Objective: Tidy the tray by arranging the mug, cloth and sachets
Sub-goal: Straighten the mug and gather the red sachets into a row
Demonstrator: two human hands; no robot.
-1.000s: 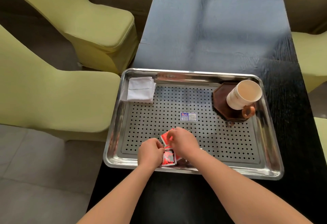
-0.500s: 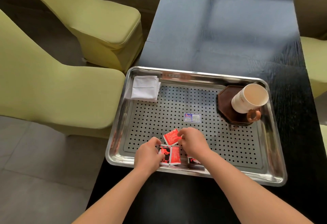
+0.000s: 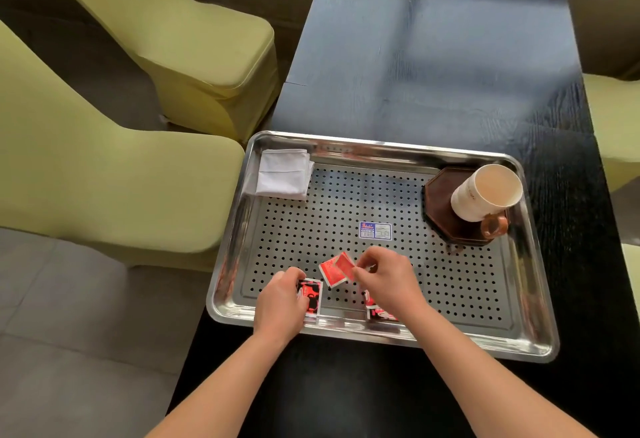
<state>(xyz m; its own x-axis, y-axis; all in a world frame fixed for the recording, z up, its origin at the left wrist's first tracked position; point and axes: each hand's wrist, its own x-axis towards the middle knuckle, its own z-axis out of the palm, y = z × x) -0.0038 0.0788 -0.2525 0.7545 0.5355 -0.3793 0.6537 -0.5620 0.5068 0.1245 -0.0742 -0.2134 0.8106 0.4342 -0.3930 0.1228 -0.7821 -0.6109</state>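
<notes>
Black surface [image 3: 433, 57] between green chairs [image 3: 104, 178] carries a perforated steel tray [image 3: 381, 142]. At its near edge my left grip [image 3: 280, 302] curls onto a red-and-black sachet [image 3: 311, 295], while my right grip [image 3: 388, 282] pinches a red sachet [image 3: 334, 269] just beside it. More sachets [image 3: 377, 313] lie under my right wrist. A folded cloth [image 3: 284, 174] sits in the far-left corner, and the mug [image 3: 485, 192] on a brown coaster [image 3: 440, 202] at far right.

The perforated middle of the tray [image 3: 329, 216] lay open to me. The folded cloth [image 3: 284, 174] blocked its far left corner, the mug [image 3: 485, 192] on its coaster [image 3: 438, 195] the far right, and sachets [image 3: 379, 313] cluttered the near edge.
</notes>
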